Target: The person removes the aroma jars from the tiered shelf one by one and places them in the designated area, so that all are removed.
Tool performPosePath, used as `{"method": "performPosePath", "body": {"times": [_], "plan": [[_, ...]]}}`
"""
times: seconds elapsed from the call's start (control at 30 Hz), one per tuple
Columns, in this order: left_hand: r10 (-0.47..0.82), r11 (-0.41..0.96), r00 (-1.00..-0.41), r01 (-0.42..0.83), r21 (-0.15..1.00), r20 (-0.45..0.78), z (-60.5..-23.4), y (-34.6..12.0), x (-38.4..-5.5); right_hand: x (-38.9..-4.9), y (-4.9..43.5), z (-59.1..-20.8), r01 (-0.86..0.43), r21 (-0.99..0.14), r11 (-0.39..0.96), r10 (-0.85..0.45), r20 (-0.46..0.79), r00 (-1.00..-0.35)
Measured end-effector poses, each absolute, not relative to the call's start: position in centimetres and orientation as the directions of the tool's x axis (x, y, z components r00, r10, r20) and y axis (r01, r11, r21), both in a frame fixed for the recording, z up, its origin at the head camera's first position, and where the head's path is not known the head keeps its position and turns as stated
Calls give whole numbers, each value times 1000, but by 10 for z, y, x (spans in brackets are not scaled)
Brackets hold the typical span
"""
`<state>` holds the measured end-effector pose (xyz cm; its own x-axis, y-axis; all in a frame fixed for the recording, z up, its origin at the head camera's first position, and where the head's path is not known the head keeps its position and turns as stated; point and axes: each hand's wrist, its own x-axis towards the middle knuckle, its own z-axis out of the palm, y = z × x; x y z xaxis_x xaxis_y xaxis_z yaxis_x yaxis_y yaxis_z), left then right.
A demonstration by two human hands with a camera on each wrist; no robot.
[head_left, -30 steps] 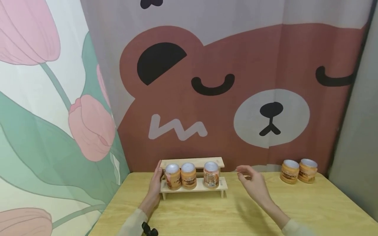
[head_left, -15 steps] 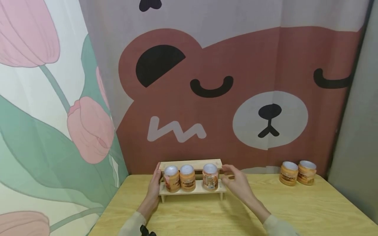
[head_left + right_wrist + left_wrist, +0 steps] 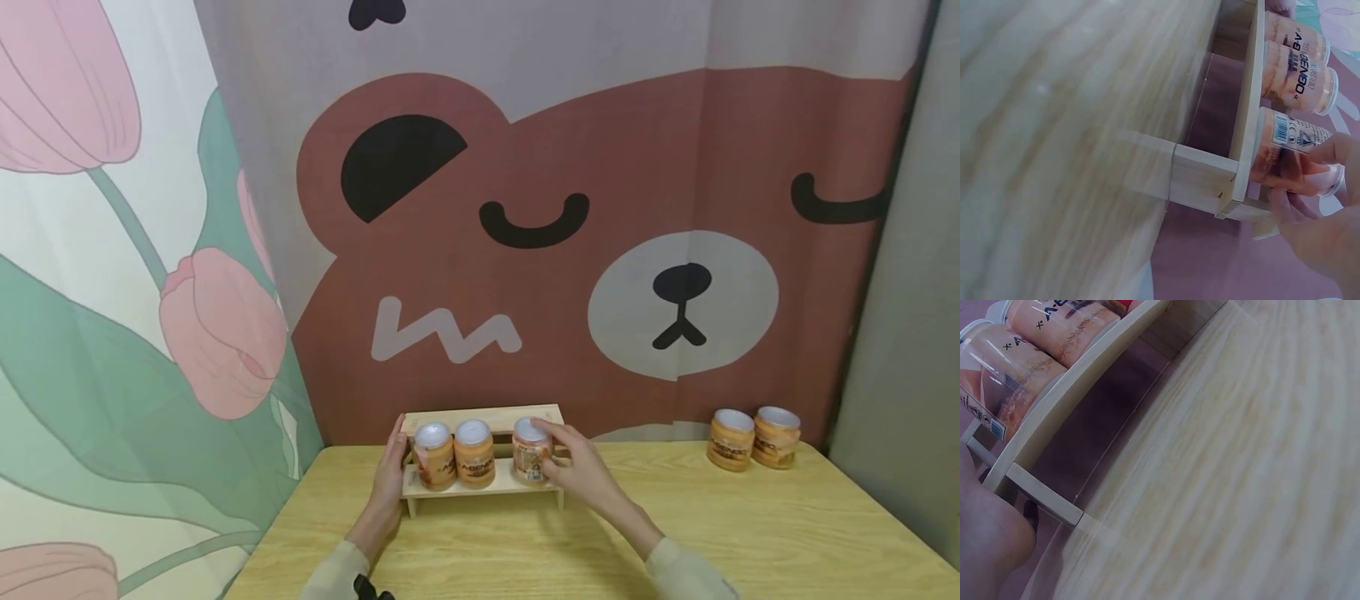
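A two-tier wooden rack (image 3: 480,486) stands on the table, with three orange jars with silvery tops upright on its lower shelf. Two of them, the left jar (image 3: 434,457) and the middle jar (image 3: 475,455), stand close together. Apart from these, at the shelf's right end, is the right jar (image 3: 531,454), its barcode label showing in the right wrist view. My right hand (image 3: 581,471) grips this jar between thumb and fingers. At the rack's left end, my left hand (image 3: 388,477) holds the side; some of its fingers are hidden behind the wood.
Two more orange jars, one (image 3: 730,440) beside the other (image 3: 777,437), stand at the back right of the wood-grain table (image 3: 480,550). A bear-print curtain (image 3: 637,250) hangs right behind the rack. A tulip-print curtain (image 3: 225,333) borders the table's left side.
My right hand has moved left from beside the rack to the right jar and now grips it. My left hand stays at the rack's left end.
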<state>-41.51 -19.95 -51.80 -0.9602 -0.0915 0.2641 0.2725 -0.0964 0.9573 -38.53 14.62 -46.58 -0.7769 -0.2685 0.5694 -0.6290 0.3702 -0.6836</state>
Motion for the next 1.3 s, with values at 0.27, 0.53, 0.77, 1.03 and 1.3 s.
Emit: {"method": "performPosePath", "body": {"times": [0.27, 0.53, 0.77, 1.03, 1.3], "plan": [[-88, -107, -957, 283, 953, 275, -521, -198, -417, -380, 143, -470, -637, -552, 538, -215, 641, -737], [-77, -115, -960, 276, 954, 268, -517, -197, -414, -379, 143, -474, -627, -706, 331, -297, 553, -779], [-73, -98, -964, 263, 960, 257, -516, -197, -413, -382, 148, -478, -653, -724, 223, -343, 569, -748], [-65, -120, -960, 278, 953, 272, -516, -197, -414, -381, 146, -478, -663, -695, 279, -280, 602, -748], [-81, -109, -964, 262, 959, 255, -515, -199, -413, -374, 139, -477, -658, -691, 298, -275, 598, -753]]}}
